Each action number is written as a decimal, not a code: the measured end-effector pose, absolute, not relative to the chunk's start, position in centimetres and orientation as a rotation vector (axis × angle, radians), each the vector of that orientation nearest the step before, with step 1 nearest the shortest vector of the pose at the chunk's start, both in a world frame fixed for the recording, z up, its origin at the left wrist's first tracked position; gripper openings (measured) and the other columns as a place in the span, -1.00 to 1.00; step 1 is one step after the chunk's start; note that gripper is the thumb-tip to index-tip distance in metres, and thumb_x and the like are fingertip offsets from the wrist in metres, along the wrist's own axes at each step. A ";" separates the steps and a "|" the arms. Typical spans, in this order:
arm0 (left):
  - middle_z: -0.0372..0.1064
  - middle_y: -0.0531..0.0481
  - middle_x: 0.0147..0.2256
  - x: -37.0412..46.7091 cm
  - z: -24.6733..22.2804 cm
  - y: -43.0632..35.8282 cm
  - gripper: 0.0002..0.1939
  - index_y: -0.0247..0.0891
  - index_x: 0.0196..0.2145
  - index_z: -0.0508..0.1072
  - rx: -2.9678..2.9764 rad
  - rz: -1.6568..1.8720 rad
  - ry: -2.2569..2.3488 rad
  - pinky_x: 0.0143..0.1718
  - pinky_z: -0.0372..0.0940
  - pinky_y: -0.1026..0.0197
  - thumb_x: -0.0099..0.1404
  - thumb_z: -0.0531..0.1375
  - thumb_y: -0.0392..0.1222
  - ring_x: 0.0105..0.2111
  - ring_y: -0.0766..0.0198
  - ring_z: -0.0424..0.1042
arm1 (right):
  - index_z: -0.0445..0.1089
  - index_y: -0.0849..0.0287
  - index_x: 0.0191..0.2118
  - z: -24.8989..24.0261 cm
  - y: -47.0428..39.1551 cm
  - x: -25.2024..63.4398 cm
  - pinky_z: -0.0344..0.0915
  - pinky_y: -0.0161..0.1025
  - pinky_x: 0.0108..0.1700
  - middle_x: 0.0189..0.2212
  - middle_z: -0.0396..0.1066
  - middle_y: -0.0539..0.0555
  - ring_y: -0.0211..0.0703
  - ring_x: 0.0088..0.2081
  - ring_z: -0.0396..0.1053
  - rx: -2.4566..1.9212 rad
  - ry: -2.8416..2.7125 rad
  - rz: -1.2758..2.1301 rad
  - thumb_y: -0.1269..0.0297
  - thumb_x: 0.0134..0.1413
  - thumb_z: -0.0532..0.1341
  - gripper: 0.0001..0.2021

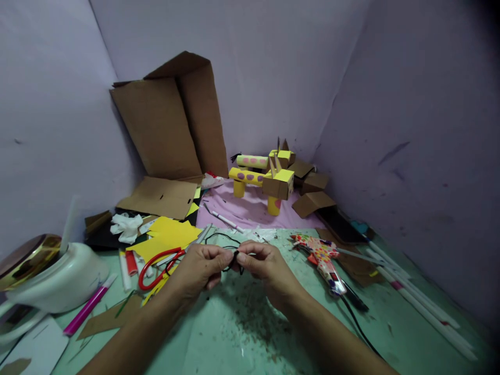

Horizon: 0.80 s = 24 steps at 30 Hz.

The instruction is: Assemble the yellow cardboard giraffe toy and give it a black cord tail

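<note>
Both my hands meet over the middle of the green table, pinching a thin black cord between thumbs and fingers. My left hand is closed on one part of it, and my right hand grips it close by. A loop of the cord trails behind the fingers; a small dark bunch shows where the fingertips come together. Just left of my left hand lie red-handled scissors, blades pointing away. To the right of my right hand rests a glue gun with a colourful pattern.
Yellow paper, a magenta marker and a white pot are on the left. Behind stand two yellow cardboard animals on pink cloth. A large cardboard box leans at the wall. White sticks lie right.
</note>
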State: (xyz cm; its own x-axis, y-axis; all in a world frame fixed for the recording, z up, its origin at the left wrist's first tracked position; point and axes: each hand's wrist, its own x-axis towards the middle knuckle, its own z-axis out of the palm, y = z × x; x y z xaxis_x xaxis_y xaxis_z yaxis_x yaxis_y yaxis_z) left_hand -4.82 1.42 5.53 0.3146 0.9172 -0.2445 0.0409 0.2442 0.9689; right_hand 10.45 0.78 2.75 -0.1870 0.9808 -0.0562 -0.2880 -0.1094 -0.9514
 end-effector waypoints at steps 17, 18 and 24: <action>0.09 0.15 -0.77 -4.7 5.3 1.4 -0.60 -0.36 -0.64 0.52 1.224 0.823 1.082 -0.69 -0.23 0.34 -0.12 0.32 0.11 -0.74 0.51 -0.06 | 0.44 0.21 -0.50 2.9 0.5 10.2 -0.04 -0.35 -0.54 -0.65 0.36 -0.07 -0.39 -0.62 0.11 -0.958 -0.952 1.568 0.16 -0.35 0.43 -0.73; 0.06 0.16 -0.78 -4.7 5.3 1.4 -0.59 -0.36 -0.64 0.52 1.231 0.796 1.070 -0.68 -0.24 0.33 -0.12 0.32 0.12 -0.74 0.51 -0.07 | 0.44 0.20 -0.52 2.9 0.4 10.2 -0.03 -0.35 -0.54 -0.66 0.34 -0.08 -0.39 -0.62 0.11 -0.933 -0.968 1.569 0.17 -0.34 0.43 -0.74; -0.06 0.20 -0.81 -5.3 5.2 1.6 -0.55 -0.38 -0.66 0.54 1.226 0.677 0.967 -0.66 -0.27 0.30 -0.20 0.36 0.16 -0.74 0.51 -0.14 | 0.48 0.19 -0.57 3.2 0.4 10.2 0.03 -0.34 -0.52 -0.62 0.29 -0.09 -0.40 -0.60 0.17 -0.827 -1.062 1.648 0.21 -0.31 0.44 -0.80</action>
State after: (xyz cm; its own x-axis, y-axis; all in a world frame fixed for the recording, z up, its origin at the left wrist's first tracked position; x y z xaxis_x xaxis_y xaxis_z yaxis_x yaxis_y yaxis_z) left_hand -5.32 1.58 5.20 0.4556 0.8575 -0.2391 0.0685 0.2341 0.9698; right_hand 10.25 0.41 3.17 -0.2976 0.9540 -0.0366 -0.3611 -0.1480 -0.9207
